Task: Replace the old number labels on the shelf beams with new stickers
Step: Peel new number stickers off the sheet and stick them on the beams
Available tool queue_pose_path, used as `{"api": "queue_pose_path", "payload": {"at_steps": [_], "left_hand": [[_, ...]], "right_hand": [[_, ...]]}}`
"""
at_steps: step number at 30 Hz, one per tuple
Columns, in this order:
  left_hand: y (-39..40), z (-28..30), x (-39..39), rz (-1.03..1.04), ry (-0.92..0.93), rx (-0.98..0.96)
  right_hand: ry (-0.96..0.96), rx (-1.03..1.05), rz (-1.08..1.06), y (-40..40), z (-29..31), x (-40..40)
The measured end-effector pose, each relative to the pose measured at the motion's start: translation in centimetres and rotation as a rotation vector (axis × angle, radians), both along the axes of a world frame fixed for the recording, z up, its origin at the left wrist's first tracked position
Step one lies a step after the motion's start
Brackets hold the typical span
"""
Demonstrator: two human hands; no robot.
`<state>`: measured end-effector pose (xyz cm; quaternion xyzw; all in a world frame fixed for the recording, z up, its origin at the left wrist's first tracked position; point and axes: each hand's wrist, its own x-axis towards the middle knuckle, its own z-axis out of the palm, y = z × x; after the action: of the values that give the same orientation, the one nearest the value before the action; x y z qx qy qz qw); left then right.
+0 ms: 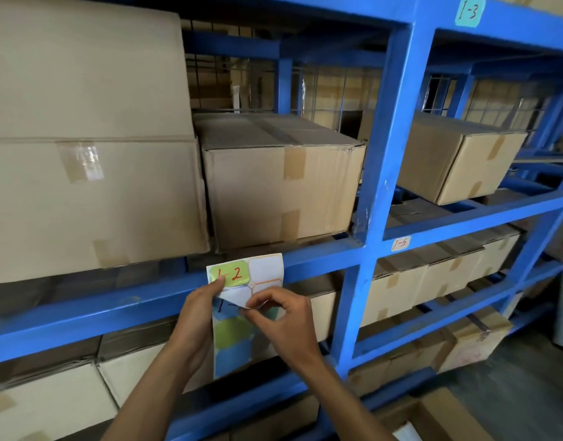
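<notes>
A sticker sheet [264,272] with green and blue labels is held up in front of the blue shelf beam [83,316]. Its top left green sticker [232,273] reads "1-2" in red. My left hand [197,316] grips the sheet's left edge, thumb on that green sticker. My right hand [283,316] pinches the edge of a blue sticker [227,308] at the sheet's middle, where the backing is folded down. A teal label "1-3" [469,11] sits on the upper beam and a white label "1-5" [401,243] on the right beam.
Large cardboard boxes [83,186] fill the shelf above the beam, with another taped box [283,179] beside them. A blue upright post [378,154] divides the bays. More boxes [448,268] sit on lower levels to the right and below.
</notes>
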<state>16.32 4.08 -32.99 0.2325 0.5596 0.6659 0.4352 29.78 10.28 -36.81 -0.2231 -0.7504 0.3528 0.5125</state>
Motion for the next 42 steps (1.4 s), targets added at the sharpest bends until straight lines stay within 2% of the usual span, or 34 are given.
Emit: {"api": "queue_pose_path", "payload": {"at_steps": [2, 6, 9, 15, 17, 23, 28, 42], "left_hand": [[-1.3, -0.4, -1.2, 0.001, -0.001, -0.017], [-3.4, -1.4, -2.9, 0.021, 0.136, -0.063], [-4.6, -2.1, -4.0, 0.053, 0.216, -0.094], [-7.2, -4.3, -6.3, 0.1, 0.403, -0.142], [-7.8, -4.9, -7.1, 0.115, 0.433, -0.158], [-9.2, -6.1, -8.8, 0.203, 0.449, -0.197], [-9.3, -6.4, -8.9, 0.225, 0.424, -0.189], [-7.3, -6.4, -8.7, 0.227, 0.39, -0.168]], "right_hand": [[0.002, -0.028, 0.064, -0.9, -0.6, -0.5], [0.05, -0.17, 0.148, -2.0, -1.1, -1.1], [0.073, -0.193, 0.177, -2.5, -1.1, -1.5], [0.219, -0.336, 0.121, -0.7, -0.7, -3.0], [0.188, -0.358, 0.093, 0.3, -1.0, -3.6], [0.091, -0.403, 0.049, 2.8, -3.0, -5.1], [0.055, -0.345, 0.002, 4.3, -4.1, -5.9], [0.146, -0.255, -0.074, 5.2, -5.5, -6.8]]}}
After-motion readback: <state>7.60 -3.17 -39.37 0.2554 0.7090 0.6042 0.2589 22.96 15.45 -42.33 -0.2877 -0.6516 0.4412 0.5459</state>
